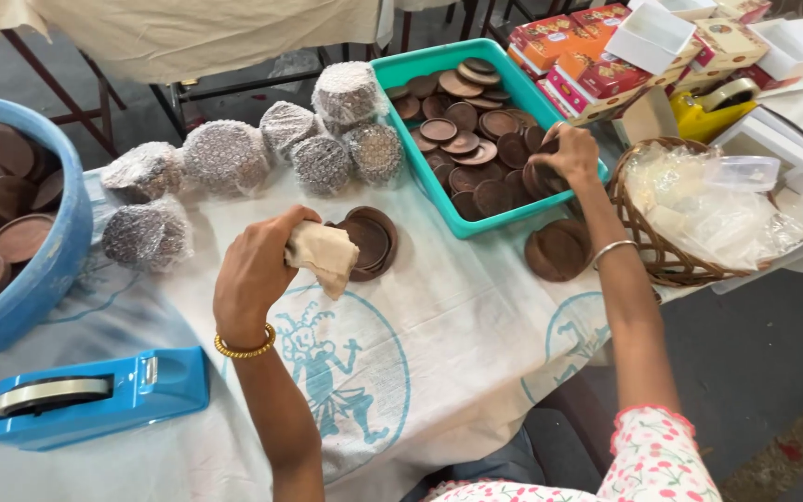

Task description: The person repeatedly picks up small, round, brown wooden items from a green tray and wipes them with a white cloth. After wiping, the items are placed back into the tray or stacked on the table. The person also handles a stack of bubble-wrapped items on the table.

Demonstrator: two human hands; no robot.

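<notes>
Both hands are busy over a cloth-covered counter (439, 344). The left hand (257, 270) is closed around a crumpled beige rag (322, 256), pressing it against the edge of a small stack of brown clay dishes (371, 244) that sits on the cloth just in front of it. A gold bangle (244, 350) circles that wrist.

The right hand (569, 153) reaches out to the near corner of a teal plastic tray (420, 63) and grips a few brown clay discs (539, 177) at the tray's rim — fingers curled round them, a thin silver bangle (613, 249) on the wrist. The tray holds many more such dishes and lids, lying loose in a heap. Just beside the tray, below the right hand, another low pile of brown discs (558, 251) rests on the cloth.

Behind the rag stand several bundles wrapped in bubble film (227, 156), grouped near the tray's left side. A blue tub (44, 270) with more clay dishes sits at the far left, and a blue tape dispenser (95, 395) lies at the near left edge. To the right is a wicker basket (648, 246) holding clear plastic bags, with red and white cardboard boxes (587, 56) and a yellow tape dispenser (713, 107) beyond it.
</notes>
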